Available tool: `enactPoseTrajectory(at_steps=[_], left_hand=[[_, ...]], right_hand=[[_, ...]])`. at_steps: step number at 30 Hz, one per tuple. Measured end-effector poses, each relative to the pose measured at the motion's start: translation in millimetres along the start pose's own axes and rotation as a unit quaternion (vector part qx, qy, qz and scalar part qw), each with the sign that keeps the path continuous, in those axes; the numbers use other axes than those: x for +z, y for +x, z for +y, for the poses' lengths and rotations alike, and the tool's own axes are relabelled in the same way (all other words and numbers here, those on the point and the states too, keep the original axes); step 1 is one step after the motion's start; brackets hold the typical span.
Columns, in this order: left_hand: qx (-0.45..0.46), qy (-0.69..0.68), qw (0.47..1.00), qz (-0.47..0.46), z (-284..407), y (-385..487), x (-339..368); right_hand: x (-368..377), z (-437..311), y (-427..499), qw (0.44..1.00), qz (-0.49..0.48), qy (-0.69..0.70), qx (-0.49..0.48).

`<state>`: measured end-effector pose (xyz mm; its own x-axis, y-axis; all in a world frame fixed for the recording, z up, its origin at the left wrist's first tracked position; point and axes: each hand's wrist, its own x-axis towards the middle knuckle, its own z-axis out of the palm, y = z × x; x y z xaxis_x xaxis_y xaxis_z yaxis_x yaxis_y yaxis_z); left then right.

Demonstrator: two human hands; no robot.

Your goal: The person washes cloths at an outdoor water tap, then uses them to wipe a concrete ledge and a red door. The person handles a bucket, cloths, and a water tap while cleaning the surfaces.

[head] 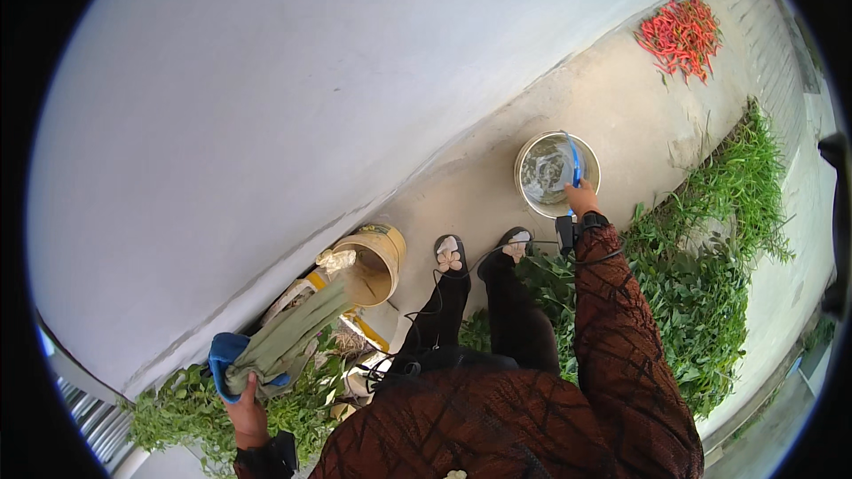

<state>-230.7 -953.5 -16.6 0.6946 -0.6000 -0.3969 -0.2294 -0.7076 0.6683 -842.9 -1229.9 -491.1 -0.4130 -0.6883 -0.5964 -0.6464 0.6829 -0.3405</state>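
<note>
My right hand [583, 199] is closed around the blue handle [575, 159] of a pale bucket [524, 199]. Clear water [547, 169] lies inside the bucket, which is ahead of my feet over the concrete path. At the lower left, my left hand [249, 416] grips a long grey-green cloth [293, 326] with a blue fabric part [225, 362] bunched around its near end. The cloth stretches towards a yellowish bucket [393, 249] beside the wall; its far end is blurred. Whether the bucket under my right hand touches the ground cannot be told.
A pale wall [266, 113] runs along the left. Red chili peppers [682, 36] lie heaped on the path [612, 93] ahead. Leafy plants [692, 319] edge the right side, and more foliage [193, 412] grows lower left. A dark cable [426, 316] hangs across my legs.
</note>
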Motion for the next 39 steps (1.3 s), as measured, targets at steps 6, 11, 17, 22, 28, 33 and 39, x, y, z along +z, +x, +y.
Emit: enactPoseTrajectory(at_steps=[6, 11, 17, 22, 28, 33, 39], left_hand=[[0.025, -0.067, 0.997, 0.031, 2.4, -3.8, -13.3], [0.059, -0.078, 0.993, 0.058, -0.7, -11.5, -36.7], [0.032, -0.294, 0.949, 0.11, -20.9, -24.8, -87.2], [0.031, -0.315, 0.932, 0.176, -40.1, -58.1, -148.4], [0.042, -0.399, 0.882, 0.247, -86.4, -119.9, -203.6], [0.012, -0.419, 0.862, 0.285, -146.0, -163.7, -224.3], [-0.033, -0.549, 0.762, 0.341, -214.8, -211.2, -232.8]], right_hand=[[-31.7, -37.4, -68.5, 0.961, -0.11, 0.248, 0.051], [-59.7, -75.9, -146.4, 0.915, -0.284, 0.281, 0.062], [-87.7, -141.7, -225.0, 0.904, -0.353, 0.243, -0.003], [-98.0, -183.9, -262.6, 0.902, -0.39, 0.176, -0.048], [-98.8, -210.8, -289.6, 0.895, -0.422, 0.068, -0.126], [-86.5, -232.1, -302.1, 0.871, -0.449, -0.006, -0.2], [-61.6, -265.4, -313.9, 0.866, -0.45, -0.086, -0.2]])
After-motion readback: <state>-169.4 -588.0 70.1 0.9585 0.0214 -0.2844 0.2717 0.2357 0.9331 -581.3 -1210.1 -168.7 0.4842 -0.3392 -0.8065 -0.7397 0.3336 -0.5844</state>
